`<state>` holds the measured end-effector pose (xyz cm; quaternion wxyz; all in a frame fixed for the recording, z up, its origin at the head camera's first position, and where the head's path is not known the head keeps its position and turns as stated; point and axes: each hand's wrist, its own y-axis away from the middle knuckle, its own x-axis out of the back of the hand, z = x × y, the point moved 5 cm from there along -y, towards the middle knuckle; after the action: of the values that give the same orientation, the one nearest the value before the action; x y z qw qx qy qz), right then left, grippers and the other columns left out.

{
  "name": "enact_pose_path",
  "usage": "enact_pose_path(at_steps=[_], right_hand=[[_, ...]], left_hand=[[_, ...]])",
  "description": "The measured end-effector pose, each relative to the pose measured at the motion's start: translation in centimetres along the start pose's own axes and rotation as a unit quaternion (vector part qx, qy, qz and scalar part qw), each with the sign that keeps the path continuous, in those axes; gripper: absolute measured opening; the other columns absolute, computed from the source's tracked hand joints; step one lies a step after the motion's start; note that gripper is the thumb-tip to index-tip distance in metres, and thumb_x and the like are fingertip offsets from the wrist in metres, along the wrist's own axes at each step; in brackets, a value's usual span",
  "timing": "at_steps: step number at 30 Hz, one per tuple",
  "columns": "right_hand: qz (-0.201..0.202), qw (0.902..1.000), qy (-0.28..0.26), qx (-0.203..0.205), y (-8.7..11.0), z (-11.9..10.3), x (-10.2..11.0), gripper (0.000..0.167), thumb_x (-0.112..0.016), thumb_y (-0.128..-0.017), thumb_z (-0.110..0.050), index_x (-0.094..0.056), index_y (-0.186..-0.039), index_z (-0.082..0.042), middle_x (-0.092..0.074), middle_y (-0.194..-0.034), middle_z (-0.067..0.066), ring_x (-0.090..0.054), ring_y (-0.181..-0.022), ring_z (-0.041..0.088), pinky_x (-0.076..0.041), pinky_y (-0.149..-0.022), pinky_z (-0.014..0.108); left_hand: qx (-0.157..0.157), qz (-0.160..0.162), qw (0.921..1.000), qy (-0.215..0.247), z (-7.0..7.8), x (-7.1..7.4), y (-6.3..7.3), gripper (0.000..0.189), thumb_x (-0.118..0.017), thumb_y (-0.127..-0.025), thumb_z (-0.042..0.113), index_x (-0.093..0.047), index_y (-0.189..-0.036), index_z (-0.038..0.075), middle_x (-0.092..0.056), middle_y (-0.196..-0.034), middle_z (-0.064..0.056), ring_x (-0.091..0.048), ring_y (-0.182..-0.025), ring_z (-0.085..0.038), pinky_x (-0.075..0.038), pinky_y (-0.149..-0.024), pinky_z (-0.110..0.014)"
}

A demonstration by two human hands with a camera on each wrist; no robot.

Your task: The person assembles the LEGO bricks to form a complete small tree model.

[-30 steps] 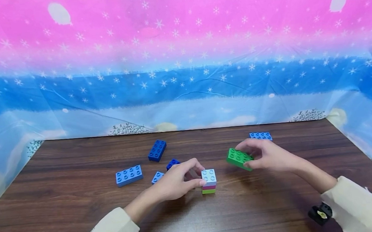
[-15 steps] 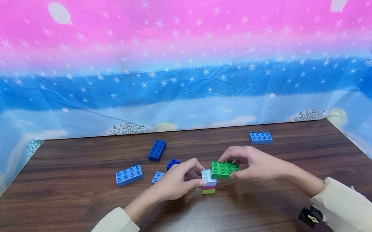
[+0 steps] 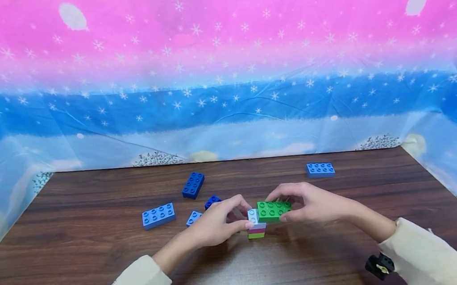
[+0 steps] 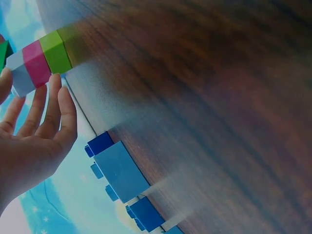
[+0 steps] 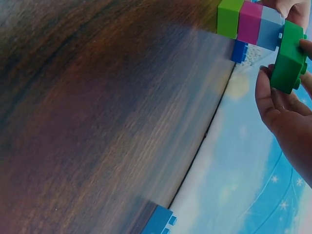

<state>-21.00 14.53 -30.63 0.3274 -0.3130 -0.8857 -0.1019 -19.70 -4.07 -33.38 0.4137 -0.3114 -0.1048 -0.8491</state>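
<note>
A small stack stands upright on the table: a lime green brick (image 4: 55, 52) at the bottom, a pink brick (image 4: 36, 63) in the middle, a pale blue-grey brick (image 3: 252, 220) on top. My left hand (image 3: 218, 224) pinches the top brick between thumb and fingers from the left. From the right, my right hand (image 3: 318, 203) holds a green eight-stud brick (image 3: 274, 211) by its right part. The green brick's left end lies over the right half of the pale brick, with two pale studs showing beside it. In the right wrist view, the green brick (image 5: 288, 58) overhangs the stack's side.
Left of the stack lie a light blue brick (image 3: 158, 215), a dark blue brick (image 3: 193, 184), a smaller dark blue brick (image 3: 212, 201) and a light blue one (image 3: 193, 217) partly behind the left hand. Another light blue brick (image 3: 320, 169) lies at back right. A patterned cloth (image 3: 225, 102) borders the table.
My right hand has brought the green brick leftward, turned it straighter and lowered it onto the stack's top. My left hand has stayed in place at the stack.
</note>
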Motion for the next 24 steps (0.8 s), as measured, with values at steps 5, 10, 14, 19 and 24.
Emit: enact_pose_path(at_steps=[5,10,14,19,24], right_hand=[[0.004,1.0,0.002,-0.001,-0.01,0.06,-0.08,0.034,-0.062,-0.088,-0.02,-0.054,-0.12,-0.015,-0.057,-0.109,-0.002,-0.055,-0.09,0.015,-0.049,-0.072,0.034],[0.009,0.9999,0.006,-0.004,-0.04,0.0,-0.17,0.032,-0.063,-0.088,-0.021,-0.055,-0.119,-0.017,-0.058,-0.106,-0.003,-0.056,-0.088,0.014,-0.049,-0.072,0.033],[0.01,0.9999,0.003,-0.013,-0.12,-0.04,-0.14,0.031,-0.063,-0.087,-0.02,-0.057,-0.118,-0.017,-0.059,-0.103,-0.002,-0.056,-0.084,0.015,-0.049,-0.069,0.033],[0.008,0.9998,-0.002,-0.02,-0.28,-0.12,-0.07,0.03,-0.064,-0.087,-0.018,-0.059,-0.116,-0.014,-0.059,-0.101,0.0,-0.054,-0.081,0.016,-0.048,-0.067,0.03],[0.006,0.9999,0.002,-0.015,-0.5,-0.08,-0.06,0.03,-0.064,-0.085,-0.015,-0.061,-0.115,-0.011,-0.059,-0.102,0.0,-0.052,-0.081,0.019,-0.047,-0.067,0.029]], left_hand=[[-0.003,0.0,1.0,0.003,0.01,-0.04,0.02,0.017,-0.058,-0.09,0.022,-0.053,-0.103,0.012,-0.062,-0.096,0.0,-0.059,-0.08,-0.012,-0.047,-0.068,-0.025],[-0.002,0.0,1.0,0.004,0.04,-0.04,0.05,0.017,-0.059,-0.09,0.022,-0.053,-0.103,0.012,-0.062,-0.097,-0.001,-0.059,-0.08,-0.012,-0.047,-0.067,-0.025],[-0.002,0.001,1.0,0.003,0.1,0.0,0.08,0.017,-0.059,-0.09,0.021,-0.053,-0.104,0.012,-0.062,-0.097,-0.001,-0.059,-0.079,-0.012,-0.047,-0.066,-0.025],[-0.001,-0.001,1.0,0.002,0.13,-0.03,0.07,0.017,-0.059,-0.09,0.021,-0.053,-0.104,0.012,-0.062,-0.097,-0.002,-0.059,-0.08,-0.012,-0.047,-0.066,-0.025],[-0.001,0.0,1.0,0.004,0.22,0.01,0.12,0.017,-0.059,-0.09,0.02,-0.053,-0.104,0.012,-0.061,-0.098,-0.002,-0.059,-0.079,-0.012,-0.047,-0.065,-0.025]])
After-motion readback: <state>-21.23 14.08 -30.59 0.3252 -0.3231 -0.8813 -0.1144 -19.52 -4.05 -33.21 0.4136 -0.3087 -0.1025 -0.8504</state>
